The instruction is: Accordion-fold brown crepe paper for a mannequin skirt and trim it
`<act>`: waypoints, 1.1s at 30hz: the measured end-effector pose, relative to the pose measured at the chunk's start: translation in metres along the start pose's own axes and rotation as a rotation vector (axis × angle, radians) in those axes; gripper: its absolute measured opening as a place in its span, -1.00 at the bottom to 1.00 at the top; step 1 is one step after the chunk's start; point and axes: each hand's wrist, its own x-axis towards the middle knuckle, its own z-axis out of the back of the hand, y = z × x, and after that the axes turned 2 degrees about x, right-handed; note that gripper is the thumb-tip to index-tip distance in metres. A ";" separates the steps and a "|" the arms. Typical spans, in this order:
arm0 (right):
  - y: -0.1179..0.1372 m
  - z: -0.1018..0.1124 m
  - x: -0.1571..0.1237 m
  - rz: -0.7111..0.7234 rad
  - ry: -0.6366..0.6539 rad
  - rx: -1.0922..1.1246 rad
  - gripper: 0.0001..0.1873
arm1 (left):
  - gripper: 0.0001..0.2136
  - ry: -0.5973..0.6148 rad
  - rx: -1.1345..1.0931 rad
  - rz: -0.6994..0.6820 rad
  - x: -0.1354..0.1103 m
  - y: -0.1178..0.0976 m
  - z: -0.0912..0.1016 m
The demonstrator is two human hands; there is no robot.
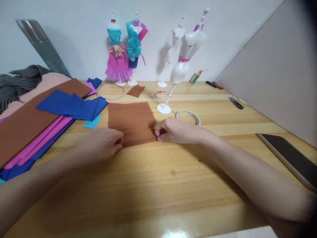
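Observation:
A pleated sheet of brown crepe paper [132,120] lies on the wooden table in front of me. My left hand [109,142] is closed on its near left corner, thumb against curled fingers. Pinching the near right edge is my right hand [169,129], its fingertips pressed together on the paper. The sheet stretches between both hands, with fine creases running across it. Just beyond the right hand lies a roll of tape [195,118]. Near the sheet's far edge is a small folded brown piece [136,90].
White mannequins stand at the back, one bare [178,71] and others dressed in paper, like the pink-skirted one [117,62]. Stacked crepe paper [37,119] fills the left side, with a blue piece [71,105] on top. A phone [289,155] and a cutter [236,103] lie right.

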 end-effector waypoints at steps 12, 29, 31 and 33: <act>0.001 -0.002 0.001 -0.068 -0.030 -0.023 -0.96 | -0.92 0.009 -0.138 0.088 0.013 0.005 0.000; 0.007 -0.004 -0.001 -0.109 -0.072 -0.022 -0.97 | -0.90 -0.063 -0.176 0.165 0.015 0.010 -0.008; 0.006 -0.004 0.000 -0.103 -0.069 -0.021 -0.97 | -0.93 -0.036 -0.187 0.159 0.018 0.008 -0.005; 0.005 -0.004 0.000 -0.100 -0.066 -0.016 -0.98 | -0.94 -0.006 -0.206 0.157 0.019 0.006 -0.003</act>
